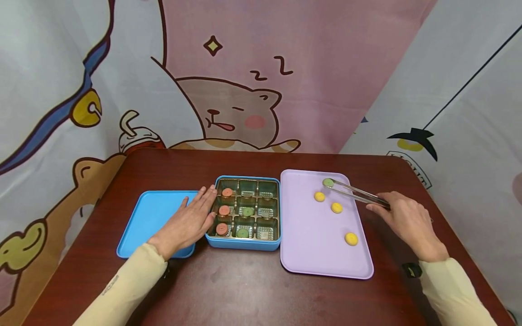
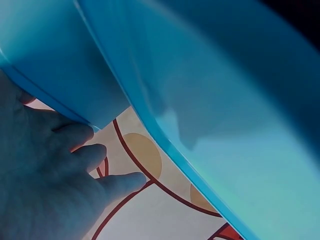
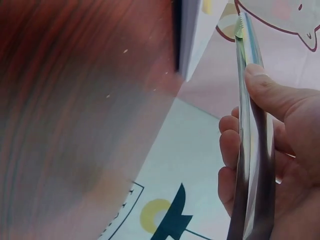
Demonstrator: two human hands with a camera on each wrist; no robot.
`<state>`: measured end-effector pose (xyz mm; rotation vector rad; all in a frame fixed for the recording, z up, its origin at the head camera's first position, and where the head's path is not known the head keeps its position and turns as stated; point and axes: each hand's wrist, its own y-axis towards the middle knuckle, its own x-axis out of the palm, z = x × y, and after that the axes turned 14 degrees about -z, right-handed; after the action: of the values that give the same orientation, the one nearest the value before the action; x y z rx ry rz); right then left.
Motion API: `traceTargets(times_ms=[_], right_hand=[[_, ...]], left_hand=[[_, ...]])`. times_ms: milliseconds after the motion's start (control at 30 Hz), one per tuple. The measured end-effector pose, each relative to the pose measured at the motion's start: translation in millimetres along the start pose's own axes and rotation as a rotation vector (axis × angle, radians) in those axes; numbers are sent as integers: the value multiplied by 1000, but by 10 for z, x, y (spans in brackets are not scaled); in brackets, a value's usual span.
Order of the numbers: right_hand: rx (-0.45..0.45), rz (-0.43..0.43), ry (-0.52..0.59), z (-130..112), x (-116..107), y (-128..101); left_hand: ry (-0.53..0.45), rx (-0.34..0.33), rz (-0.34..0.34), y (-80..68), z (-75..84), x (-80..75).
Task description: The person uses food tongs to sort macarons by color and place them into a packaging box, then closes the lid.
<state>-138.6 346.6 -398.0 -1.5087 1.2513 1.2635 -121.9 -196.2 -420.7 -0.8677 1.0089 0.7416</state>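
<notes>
Head view: right hand (image 1: 408, 222) observed, its grip holding metal tongs (image 1: 359, 195), tips around a green disc (image 1: 328, 182) at the lilac tray's (image 1: 322, 262) far end. Left hand (image 1: 187, 224), fingers extended, rests against the blue box's (image 1: 244, 245) left edge. Left wrist view: fingers spread. Right wrist view: thumb and fingers round the tongs.

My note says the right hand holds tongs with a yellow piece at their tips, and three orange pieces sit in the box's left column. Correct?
Not quite: the piece at the tips of the tongs is green, not yellow, as the head view shows. The rest stands.
</notes>
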Motion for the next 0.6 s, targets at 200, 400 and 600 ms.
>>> traceTargets(times_ms=[200, 400, 600], right_hand=[[-38, 25, -5, -83, -26, -9], [-84, 51, -19, -177, -59, -16], [-115, 71, -32, -285, -90, -20]], left_hand=[[-1, 9, 13, -7, -5, 2], [-2, 12, 18, -9, 1, 4], [-3, 9, 19, -4, -10, 18]])
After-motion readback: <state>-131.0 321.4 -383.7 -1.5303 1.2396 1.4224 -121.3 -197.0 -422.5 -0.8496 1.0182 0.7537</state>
